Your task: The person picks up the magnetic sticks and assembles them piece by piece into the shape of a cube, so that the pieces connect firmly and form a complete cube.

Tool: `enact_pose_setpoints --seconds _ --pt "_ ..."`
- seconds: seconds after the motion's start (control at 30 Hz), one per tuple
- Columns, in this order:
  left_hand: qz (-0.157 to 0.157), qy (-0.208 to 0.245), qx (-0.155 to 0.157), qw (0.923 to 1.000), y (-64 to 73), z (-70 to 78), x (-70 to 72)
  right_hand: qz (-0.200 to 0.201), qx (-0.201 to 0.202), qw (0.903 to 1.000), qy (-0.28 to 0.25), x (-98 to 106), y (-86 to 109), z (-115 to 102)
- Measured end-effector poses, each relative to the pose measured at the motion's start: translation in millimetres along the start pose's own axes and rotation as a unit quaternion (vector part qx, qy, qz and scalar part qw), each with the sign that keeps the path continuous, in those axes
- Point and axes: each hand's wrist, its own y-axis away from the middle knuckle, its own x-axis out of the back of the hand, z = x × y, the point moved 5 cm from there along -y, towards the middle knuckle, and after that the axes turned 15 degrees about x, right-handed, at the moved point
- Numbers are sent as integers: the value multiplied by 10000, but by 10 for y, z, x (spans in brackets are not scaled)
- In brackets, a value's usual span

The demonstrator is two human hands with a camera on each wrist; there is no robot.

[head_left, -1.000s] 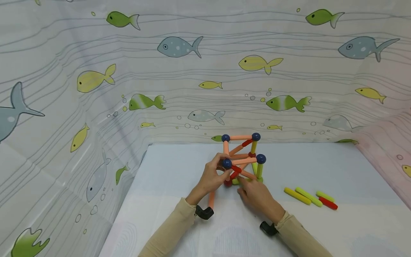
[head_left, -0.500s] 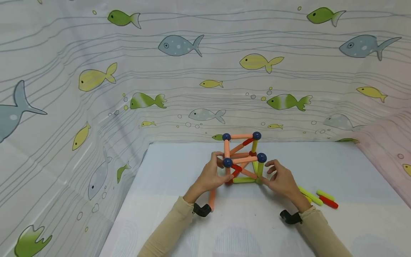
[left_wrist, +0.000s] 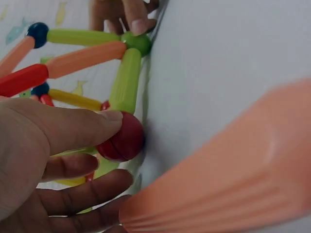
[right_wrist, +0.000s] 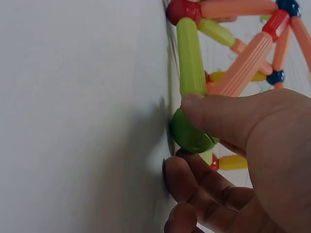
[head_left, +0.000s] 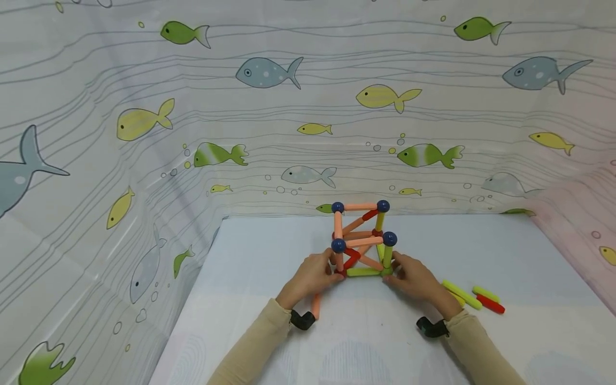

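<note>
A box-shaped frame of magnetic rods and balls (head_left: 364, 242) stands upright on the table, blue balls on top and red and green ones at its base. My left hand (head_left: 310, 275) is at its front left corner. In the left wrist view, the thumb presses the red ball (left_wrist: 127, 138) and fingers curl behind it. At the front right corner, my right hand (head_left: 415, 278) pinches the green ball (right_wrist: 189, 133) between thumb and index finger. A lime rod (head_left: 363, 272) joins these two balls. Salmon and red rods cross the frame diagonally.
A loose salmon rod (head_left: 315, 307) lies by my left wrist, large in the left wrist view. Right of my right hand lie lime rods (head_left: 462, 294), a red rod (head_left: 491, 303) and a partly hidden yellow rod (head_left: 457, 298). A fish-patterned sheet (head_left: 308, 117) rises behind the table.
My right hand has moved from the front of the frame out to its front right corner and now holds the green ball. My left hand has slid down to the bottom red ball.
</note>
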Motion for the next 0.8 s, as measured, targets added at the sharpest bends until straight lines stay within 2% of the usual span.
enact_pose_setpoints --seconds 0.13,0.27,0.4,0.5,0.6,0.7,0.8 --pt "202 347 78 9992 -32 -77 44 -76 -38 9997 212 -42 -16 -125" --pt "778 527 189 9954 -94 -185 101 -189 -49 9985 506 -139 -57 -315" --pt "1424 841 363 9856 -172 -306 149 -357 7 9966 739 -298 -107 -540" --pt "1591 1346 552 9765 -210 -380 183 -442 65 9962 747 -433 -144 -691" --pt "1246 2037 787 9679 -247 -437 186 -461 212 9960 737 -560 -195 -817" --pt "588 2706 954 9561 -278 -475 159 -402 454 9956 719 -667 -265 -920" --pt "-108 3205 949 9424 -298 -476 130 -289 608 9947 774 -740 -337 -982"
